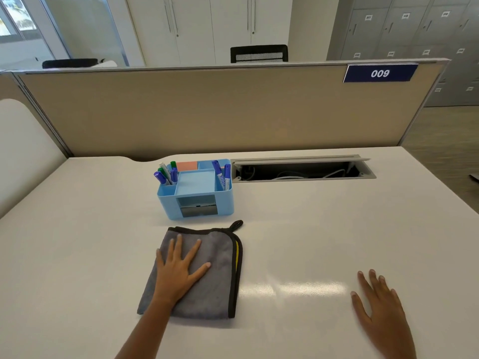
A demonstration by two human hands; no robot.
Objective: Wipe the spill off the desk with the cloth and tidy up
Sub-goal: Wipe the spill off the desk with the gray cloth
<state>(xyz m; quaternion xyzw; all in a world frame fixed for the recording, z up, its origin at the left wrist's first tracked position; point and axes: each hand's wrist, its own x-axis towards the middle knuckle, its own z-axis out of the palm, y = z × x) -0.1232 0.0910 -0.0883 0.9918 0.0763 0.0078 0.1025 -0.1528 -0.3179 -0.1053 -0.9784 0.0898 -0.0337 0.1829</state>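
A folded grey cloth (215, 281) with a black hem, a yellow stripe and a hanging loop lies on the white desk (311, 229). My left hand (178, 268) presses flat on the cloth, fingers spread. My right hand (378, 301) rests flat on the bare desk to the right, fingers apart, holding nothing. I see no spill on the desk surface; only a glossy light reflection lies between my hands.
A light blue desk organiser (195, 190) with several markers and pink sticky notes stands just behind the cloth. To its right is an open cable tray (300, 169) sunk in the desk. A beige partition (220, 112) closes the far edge.
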